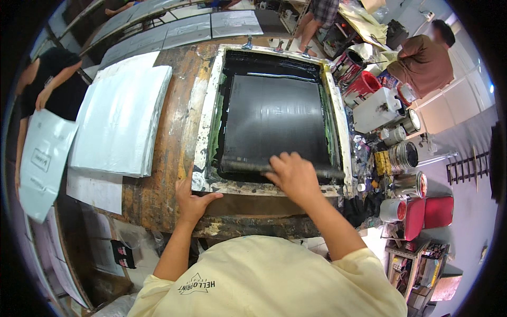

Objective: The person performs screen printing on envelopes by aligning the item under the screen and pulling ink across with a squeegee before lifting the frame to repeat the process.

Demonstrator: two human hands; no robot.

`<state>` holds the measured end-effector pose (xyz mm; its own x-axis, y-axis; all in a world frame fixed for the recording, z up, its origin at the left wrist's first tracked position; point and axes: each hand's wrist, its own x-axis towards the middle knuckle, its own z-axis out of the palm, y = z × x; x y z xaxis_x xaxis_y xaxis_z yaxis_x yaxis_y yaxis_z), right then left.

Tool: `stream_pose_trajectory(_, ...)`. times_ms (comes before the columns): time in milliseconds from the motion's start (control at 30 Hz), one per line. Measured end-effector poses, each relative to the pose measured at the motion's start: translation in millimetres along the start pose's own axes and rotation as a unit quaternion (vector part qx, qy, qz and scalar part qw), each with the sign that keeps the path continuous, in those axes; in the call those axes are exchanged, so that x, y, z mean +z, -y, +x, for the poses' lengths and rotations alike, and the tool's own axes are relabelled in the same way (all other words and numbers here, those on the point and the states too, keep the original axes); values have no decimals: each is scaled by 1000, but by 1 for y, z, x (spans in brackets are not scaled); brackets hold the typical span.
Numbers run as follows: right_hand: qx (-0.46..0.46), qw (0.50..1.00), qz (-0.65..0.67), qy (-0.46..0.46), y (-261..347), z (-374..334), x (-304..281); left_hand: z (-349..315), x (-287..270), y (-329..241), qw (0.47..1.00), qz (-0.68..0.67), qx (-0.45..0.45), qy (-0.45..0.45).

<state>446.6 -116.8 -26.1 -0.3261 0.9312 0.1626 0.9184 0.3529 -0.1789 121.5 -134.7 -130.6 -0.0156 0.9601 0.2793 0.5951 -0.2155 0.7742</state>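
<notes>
A screen printing frame [202,140] with pale, paint-stained wooden edges lies on the table in front of me. Its mesh [274,116] is coated in glossy black ink, with green along the inner sides. My right hand [294,178] is closed on a long dark squeegee [243,165], which lies across the near end of the mesh. At the frame's near left corner is my left hand [192,203], its thumb spread away from the fingers and touching the wood. Clamps [248,43] stand along the far edge.
A stack of white sheets [116,121] lies left on the worn wooden table [163,174]. Beyond it a person in black [55,79] holds a printed sheet [45,158]. Paint cans [404,154] and a white jug [377,110] crowd the right. Another person [425,63] sits far right.
</notes>
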Motion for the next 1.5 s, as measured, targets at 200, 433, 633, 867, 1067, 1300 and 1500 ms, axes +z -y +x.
stream_pose_trajectory(200,-2,1000,19,-16,19,-9,-53,13,-2,-32,978,-205,-10,-19)
stream_pose_trajectory(433,-23,962,-108,-249,32,20,-130,67,-37,-118,926,-364,23,-94)
stream_pose_trajectory(633,-55,932,-128,-334,19,84,-189,52,-19,-110,991,95,84,36)
stream_pose_trajectory(867,-43,945,-121,-301,-2,112,-219,-16,32,-67,927,321,16,191)
stream_pose_trajectory(1067,9,967,-55,-250,15,136,-256,46,26,-119,990,67,7,120)
stream_pose_trajectory(1300,-20,956,-52,-288,24,145,-265,94,31,-161,995,-39,55,-74)
stream_pose_trajectory(1500,173,963,-13,-206,53,155,-285,81,-26,-116,983,-121,-95,-105)
